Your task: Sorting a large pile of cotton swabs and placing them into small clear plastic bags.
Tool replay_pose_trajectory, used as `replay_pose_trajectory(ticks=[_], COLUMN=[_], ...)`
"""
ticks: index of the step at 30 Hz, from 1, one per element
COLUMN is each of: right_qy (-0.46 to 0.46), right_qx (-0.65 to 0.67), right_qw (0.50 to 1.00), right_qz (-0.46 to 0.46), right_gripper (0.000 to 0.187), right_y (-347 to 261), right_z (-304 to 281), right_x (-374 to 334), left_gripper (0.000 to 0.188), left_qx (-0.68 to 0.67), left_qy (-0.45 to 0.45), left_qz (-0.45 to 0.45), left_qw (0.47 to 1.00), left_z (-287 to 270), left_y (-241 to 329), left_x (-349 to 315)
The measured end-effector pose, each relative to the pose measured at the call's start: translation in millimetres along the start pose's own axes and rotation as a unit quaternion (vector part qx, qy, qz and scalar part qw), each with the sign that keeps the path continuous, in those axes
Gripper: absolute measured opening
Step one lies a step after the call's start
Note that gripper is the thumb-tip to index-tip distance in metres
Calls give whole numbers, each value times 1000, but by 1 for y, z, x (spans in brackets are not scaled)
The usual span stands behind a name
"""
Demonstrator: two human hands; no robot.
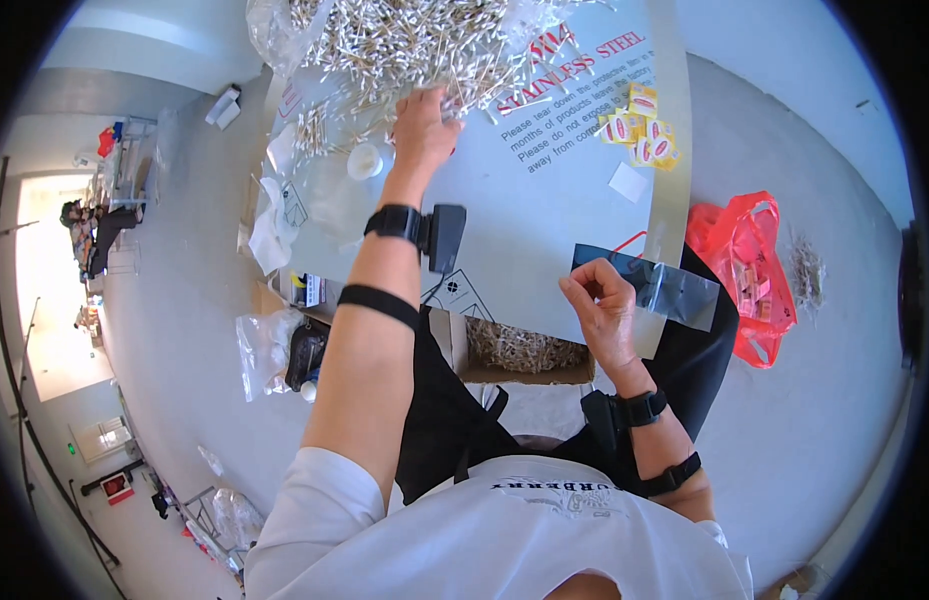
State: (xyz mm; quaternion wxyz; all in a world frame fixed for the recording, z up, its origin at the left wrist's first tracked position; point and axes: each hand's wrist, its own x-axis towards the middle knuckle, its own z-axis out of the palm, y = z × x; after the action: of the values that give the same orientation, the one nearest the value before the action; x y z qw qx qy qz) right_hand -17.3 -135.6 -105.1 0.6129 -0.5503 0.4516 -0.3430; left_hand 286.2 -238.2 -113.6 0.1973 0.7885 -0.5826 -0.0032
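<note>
A large heap of cotton swabs (394,45) covers the far end of the table, which is wrapped in printed protective film. My left hand (422,130) reaches to the near edge of the heap, fingers on the swabs and thumb held apart. Close by its wrist sits a small round white tub (364,161). At the table's near right, my right hand (606,312) is closed in a pinch; what lies between thumb and finger, if anything, is too small to make out. A dark, shiny plastic strip (684,297) lies beside and behind that hand, over the table edge.
Small yellow printed packets (641,130) and a white square (627,183) lie on the right side. An open cardboard box of swabs (524,352) stands below the near edge. On the floor at right is a red plastic bag (749,275); another person (104,230) is far left.
</note>
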Motion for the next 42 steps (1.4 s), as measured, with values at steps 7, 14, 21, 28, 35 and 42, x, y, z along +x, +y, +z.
replay_pose_trajectory(ticks=[7, 14, 21, 28, 35, 42], right_qy=[-4, 64, 155, 143, 116, 113], right_qx=[-3, 61, 197, 151, 142, 117], right_qw=[1000, 996, 968, 978, 983, 986], right_qz=[7, -15, -15, -12, -9, -24], right_gripper=[16, 14, 15, 14, 12, 12], right_y=[17, 21, 20, 25, 28, 25], right_z=[4, 5, -13, -13, -12, -14], right_x=[17, 22, 34, 31, 34, 32], left_gripper=[33, 23, 26, 10, 6, 27], left_qx=[-2, -688, -540, -527, -442, -28], left_qy=[94, -61, -512, -293, 208, 391], left_qz=[63, -140, -33, -216, -264, -325], left_qw=[994, 709, 667, 768, 832, 861], left_z=[-1, 19, -17, -47, -30, -82], left_y=[19, 36, 71, 51, -39, -157], left_x=[-13, -68, -179, -155, -100, -126])
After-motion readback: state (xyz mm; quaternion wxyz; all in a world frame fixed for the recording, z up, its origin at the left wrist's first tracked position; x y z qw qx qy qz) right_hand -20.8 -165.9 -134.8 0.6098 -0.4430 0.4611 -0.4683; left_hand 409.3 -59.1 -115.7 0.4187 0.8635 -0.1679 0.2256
